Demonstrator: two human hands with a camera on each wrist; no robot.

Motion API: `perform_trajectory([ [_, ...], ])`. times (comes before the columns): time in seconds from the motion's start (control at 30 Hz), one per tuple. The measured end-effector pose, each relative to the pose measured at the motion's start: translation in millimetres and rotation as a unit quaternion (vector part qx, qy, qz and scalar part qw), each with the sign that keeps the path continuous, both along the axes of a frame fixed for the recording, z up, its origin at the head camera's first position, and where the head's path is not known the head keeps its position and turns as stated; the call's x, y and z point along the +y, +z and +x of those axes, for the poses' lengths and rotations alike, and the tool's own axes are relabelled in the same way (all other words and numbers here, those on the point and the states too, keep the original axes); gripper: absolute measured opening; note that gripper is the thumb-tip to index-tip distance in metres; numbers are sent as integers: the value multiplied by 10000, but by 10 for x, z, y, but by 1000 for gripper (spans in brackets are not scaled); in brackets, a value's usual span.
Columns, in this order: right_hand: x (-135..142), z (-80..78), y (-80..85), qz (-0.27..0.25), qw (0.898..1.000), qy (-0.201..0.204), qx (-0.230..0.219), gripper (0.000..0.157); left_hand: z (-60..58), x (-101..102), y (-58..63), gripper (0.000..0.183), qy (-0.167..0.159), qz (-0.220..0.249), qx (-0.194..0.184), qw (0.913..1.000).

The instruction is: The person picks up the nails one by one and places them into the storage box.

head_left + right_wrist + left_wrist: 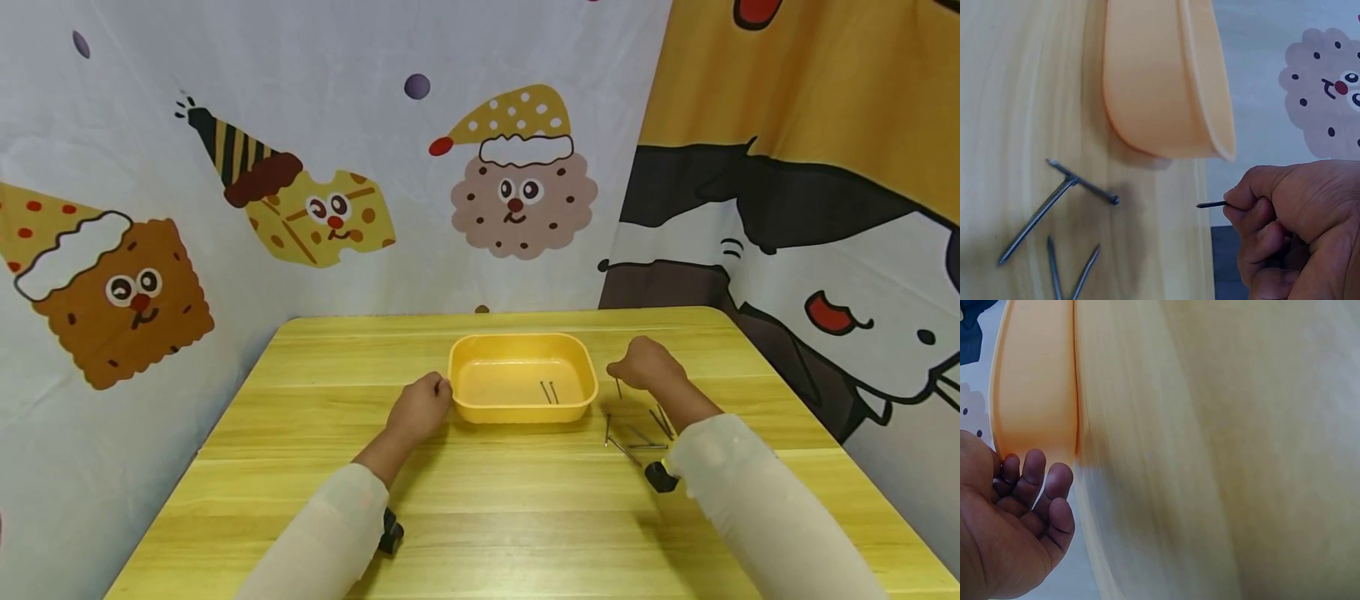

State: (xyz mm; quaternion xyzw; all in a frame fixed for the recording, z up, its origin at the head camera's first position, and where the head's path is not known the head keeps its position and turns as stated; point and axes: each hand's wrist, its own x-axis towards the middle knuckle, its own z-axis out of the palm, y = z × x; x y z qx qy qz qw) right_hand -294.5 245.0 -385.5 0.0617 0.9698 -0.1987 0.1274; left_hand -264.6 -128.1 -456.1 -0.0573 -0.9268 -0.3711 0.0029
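A yellow plastic tray [480,412] stands on the table with two nails [550,392] lying inside it. My left hand [422,406] is at the tray's left end, thumb and forefinger pinching its rim; the other fingers curl loosely by the end wall in the left wrist view. To the right of the tray, my right hand [647,364] pinches a nail [1211,204] between thumb and fingertips, above the table. Its tip points out toward the tray. Below that hand, several loose nails [1035,219] lie scattered on the table, some crossing each other.
The wood-grain table [495,517] meets a cartoon-printed curtain [420,183] at its back and sides. A black wrist device [660,477] sits under the right sleeve, and another black device [391,533] under the left sleeve.
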Motion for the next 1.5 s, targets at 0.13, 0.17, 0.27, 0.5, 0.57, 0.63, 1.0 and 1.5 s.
perform_trajectory([
  [0.13,-41,-16,70,-56,9999,90,54,34,0,-1,-4,35,-15,32,-6,10000],
  [0.17,-55,-20,86,-70,9999,92,61,35,0,0,-4,35,-14,30,2,10000],
  [0.27,-110,-20,135,-57,9999,100,102,36,-1,4,0,35,13,6,38,10000],
  [0.5,-238,-15,164,-107,9998,147,106,41,-1,18,0,35,80,-75,68,9999],
  [0.57,-261,-22,159,-133,9998,146,83,42,3,19,3,34,72,-71,83,9999],
  [0.63,-282,-31,154,-141,9998,139,43,42,8,21,8,34,72,-63,99,9999],
  [1.0,-389,-65,153,-158,9996,224,-23,39,23,28,33,32,47,-51,99,9999],
  [1.5,-592,-142,62,144,9994,211,-244,43,6,14,-11,33,14,13,75,10000],
])
